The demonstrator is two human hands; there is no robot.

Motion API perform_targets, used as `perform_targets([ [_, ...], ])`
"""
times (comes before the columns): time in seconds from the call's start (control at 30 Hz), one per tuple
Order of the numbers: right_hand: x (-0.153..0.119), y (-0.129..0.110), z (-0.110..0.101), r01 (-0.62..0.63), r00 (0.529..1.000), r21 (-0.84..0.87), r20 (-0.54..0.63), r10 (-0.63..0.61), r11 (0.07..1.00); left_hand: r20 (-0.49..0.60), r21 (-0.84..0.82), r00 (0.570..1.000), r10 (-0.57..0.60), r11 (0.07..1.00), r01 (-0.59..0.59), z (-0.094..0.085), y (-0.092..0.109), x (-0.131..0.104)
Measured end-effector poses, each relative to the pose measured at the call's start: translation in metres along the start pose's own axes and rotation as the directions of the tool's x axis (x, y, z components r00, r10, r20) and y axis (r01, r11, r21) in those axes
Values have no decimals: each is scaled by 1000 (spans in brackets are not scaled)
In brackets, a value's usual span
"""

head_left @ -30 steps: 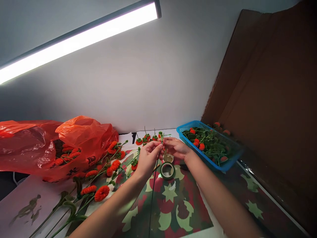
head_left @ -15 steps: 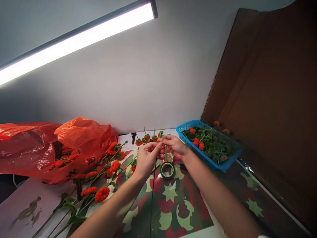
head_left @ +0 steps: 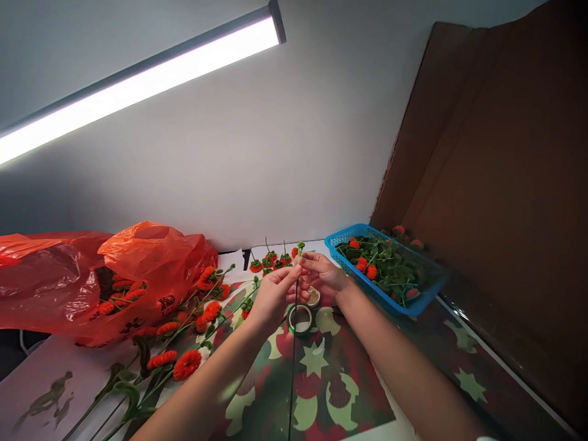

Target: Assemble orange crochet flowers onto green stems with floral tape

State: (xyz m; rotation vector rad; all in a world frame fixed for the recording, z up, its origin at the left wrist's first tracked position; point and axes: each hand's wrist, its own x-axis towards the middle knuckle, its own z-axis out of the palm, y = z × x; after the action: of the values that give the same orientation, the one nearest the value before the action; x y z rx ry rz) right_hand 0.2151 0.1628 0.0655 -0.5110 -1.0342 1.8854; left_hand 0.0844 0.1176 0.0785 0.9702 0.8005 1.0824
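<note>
Both hands meet above the middle of the table around a long thin dark stem (head_left: 293,367), topped by a small green fuzzy bud (head_left: 301,245). My left hand (head_left: 273,294) pinches the stem just below that bud, its fingers closed. At the same spot my right hand (head_left: 324,272) is closed too, thumb and fingertips pressed by the stem top; a pale strip seems to be there, too small to make out surely. A roll of green tape (head_left: 301,320) lies beneath the hands, with a second, paler roll (head_left: 313,297) partly hidden behind my right fingers.
Left, an orange plastic bag (head_left: 156,257) holds orange fuzzy flowers; long-stemmed ones (head_left: 187,365) lie beside it. Short-stemmed flowers (head_left: 271,260) stand along the back. A blue basket (head_left: 381,297) of greenery and flowers sits right, before a cardboard panel (head_left: 496,153).
The stem has swung rightward at its lower end, and its bud shows more clearly above my fingers. The green tape roll has shifted slightly left. Both hands stay together.
</note>
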Motion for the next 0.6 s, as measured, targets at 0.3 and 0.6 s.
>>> perform_targets([
  [0.3, 1, 2, 0, 12, 1000, 2, -19, -12, 1000, -40, 117, 991, 124, 986, -119, 0, 8, -3],
  [0.6, 2, 3, -2, -3, 999, 1, 40, 3, 1000, 88, -170, 995, -46, 984, 61, -7, -5, 7],
])
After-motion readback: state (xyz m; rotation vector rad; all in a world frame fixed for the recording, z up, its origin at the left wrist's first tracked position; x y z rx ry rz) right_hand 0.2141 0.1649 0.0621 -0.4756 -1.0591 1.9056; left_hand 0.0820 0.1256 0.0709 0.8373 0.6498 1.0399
